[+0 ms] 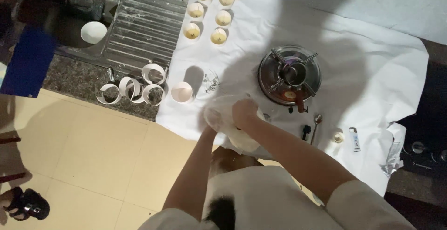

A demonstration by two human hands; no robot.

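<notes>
Both my hands meet at the counter's front edge, over the white sheet (372, 71) that covers it. My right hand (244, 111) is closed on a crumpled white cloth (233, 134), knuckles up. My left hand (213, 118) is mostly wrapped in the same cloth and grips it from the left. Whether anything is inside the cloth is hidden. A small round steel gas stove (289, 74) stands just behind and to the right of my hands. To the left of them are a white cup (181, 91) and a clear glass (210, 80).
Several small white cups with yellowish filling (219, 36) stand in two rows at the back. White cup pieces (135, 88) lie on the granite beside a steel sink holding a white bowl (93, 31). A spoon (315, 124), a small black item (306, 132), a round lid (338, 137) and a small tube (355, 139) lie right.
</notes>
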